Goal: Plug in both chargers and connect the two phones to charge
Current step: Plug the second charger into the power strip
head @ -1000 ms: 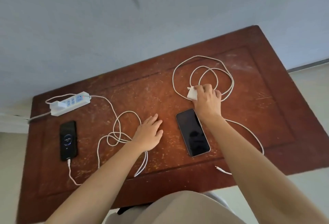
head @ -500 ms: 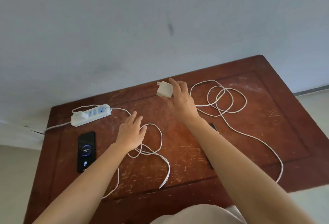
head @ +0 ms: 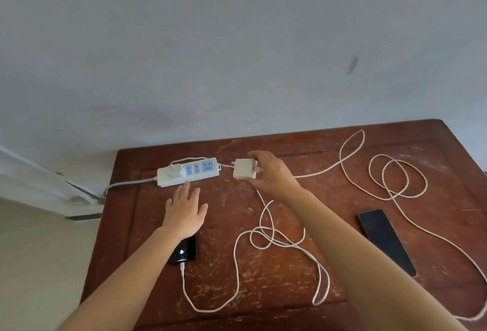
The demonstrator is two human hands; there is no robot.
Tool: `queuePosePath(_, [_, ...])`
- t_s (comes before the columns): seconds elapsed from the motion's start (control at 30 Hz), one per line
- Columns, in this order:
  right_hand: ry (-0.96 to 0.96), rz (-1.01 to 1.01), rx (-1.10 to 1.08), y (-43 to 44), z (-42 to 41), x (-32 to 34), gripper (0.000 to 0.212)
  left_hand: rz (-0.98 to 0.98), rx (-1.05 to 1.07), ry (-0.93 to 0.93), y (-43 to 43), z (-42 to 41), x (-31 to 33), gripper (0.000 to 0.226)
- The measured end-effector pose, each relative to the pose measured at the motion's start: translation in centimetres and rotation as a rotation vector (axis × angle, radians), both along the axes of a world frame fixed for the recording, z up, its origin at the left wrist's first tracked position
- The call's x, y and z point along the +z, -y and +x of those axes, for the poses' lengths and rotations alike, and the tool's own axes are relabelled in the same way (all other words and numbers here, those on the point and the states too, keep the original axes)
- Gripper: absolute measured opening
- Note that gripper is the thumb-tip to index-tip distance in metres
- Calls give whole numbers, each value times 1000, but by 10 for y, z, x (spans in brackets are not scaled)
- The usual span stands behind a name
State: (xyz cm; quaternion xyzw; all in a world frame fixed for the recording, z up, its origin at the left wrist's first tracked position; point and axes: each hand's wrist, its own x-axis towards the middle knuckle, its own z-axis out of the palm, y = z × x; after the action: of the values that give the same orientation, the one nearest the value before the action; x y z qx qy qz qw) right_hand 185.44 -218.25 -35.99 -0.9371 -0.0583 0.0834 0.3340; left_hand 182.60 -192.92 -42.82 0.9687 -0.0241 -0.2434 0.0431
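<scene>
My right hand [head: 274, 175] grips a white charger block [head: 243, 169], held just right of the white power strip [head: 188, 172] at the table's back left. One charger [head: 176, 170] sits plugged into the strip's left end. Its cable [head: 237, 265] runs in loops to a dark phone [head: 184, 250] with a lit screen, partly under my left forearm. My left hand [head: 185, 211] lies flat and open on the table just in front of the strip. A second dark phone [head: 384, 238] lies at the right with a blank screen. The held charger's long white cable [head: 395, 180] loops across the right side.
The brown wooden table [head: 303, 291] stands against a grey wall. The strip's grey cord [head: 126, 184] runs off the table's left edge toward the floor. The floor shows at the left.
My right hand has carried the charger block left to beside the power strip. My left hand has moved off the cable loops to rest in front of the strip. The view has shifted left.
</scene>
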Motion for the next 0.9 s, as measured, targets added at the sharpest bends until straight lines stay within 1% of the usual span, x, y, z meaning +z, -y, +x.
queuePosePath(0.17, [-60,-109,148,-53,19,-15,52,14,-88,12,-29,3,-20,64])
queuePosePath(0.3, [-73,-202,193,-74,31,-24,55,21,-159,43,-26,9,-27,67])
queuePosePath(0.53, [-57,-333,251,-84,57,-30,55,-15,-117,35,-12,17,-33,71])
queuePosePath(0.63, [-67,-400,331,-87,67,-24,56,-12,-82,48,-5,17,-34,71])
queuePosePath(0.73, [-73,-530,437,-93,79,-18,59,24,-63,57,3,16,-35,72])
queuePosePath(0.9, [-19,-618,572,-102,98,-5,52,35,-34,51,9,13,-39,72])
